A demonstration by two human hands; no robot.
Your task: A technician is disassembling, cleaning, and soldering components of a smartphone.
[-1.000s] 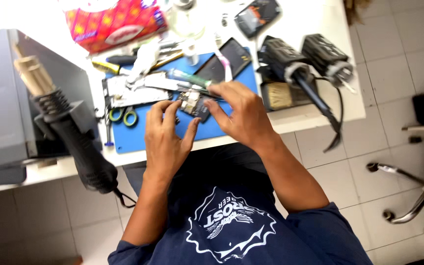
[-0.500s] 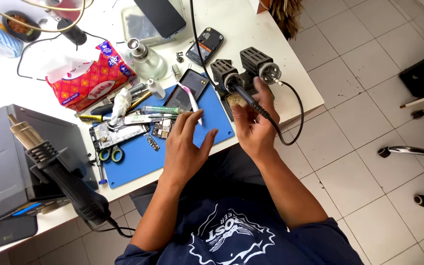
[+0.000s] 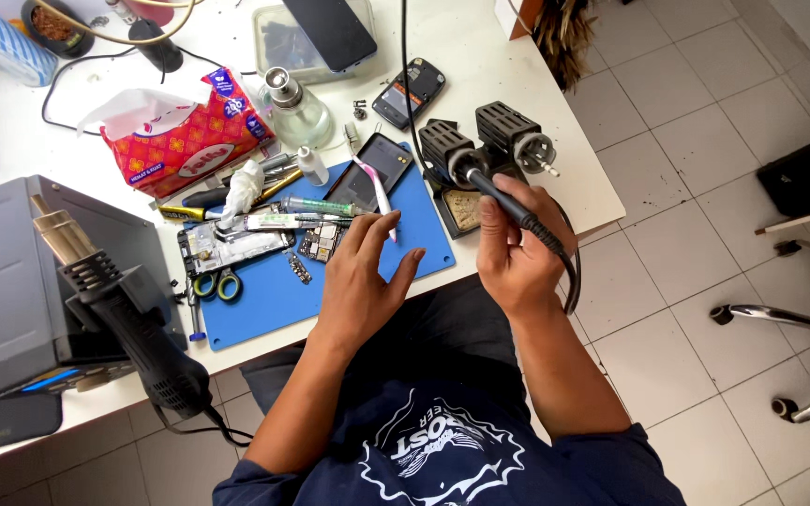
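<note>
My right hand (image 3: 516,255) grips the black handle of a soldering iron (image 3: 501,197), whose tip end rests in its black stand (image 3: 450,150) at the table's right edge. Fingers spread, my left hand (image 3: 360,281) hovers over the blue work mat (image 3: 274,298) and holds nothing. Just beyond its fingertips lie a small circuit board (image 3: 322,242) and a pink-and-white toothbrush (image 3: 377,195). A stripped phone frame (image 3: 227,247) lies to the left of the board.
A hot-air gun (image 3: 124,319) hangs on a grey station (image 3: 11,281) at left. Scissors (image 3: 217,284), a tissue pack (image 3: 185,136), a glass bottle (image 3: 294,111), phones (image 3: 409,92) and a second black stand (image 3: 516,136) crowd the white table. An office chair base (image 3: 803,323) stands at right.
My hands were together on the circuit board; then the right hand went to the soldering iron and took hold of its handle. The left hand let go of the board and spread its fingers.
</note>
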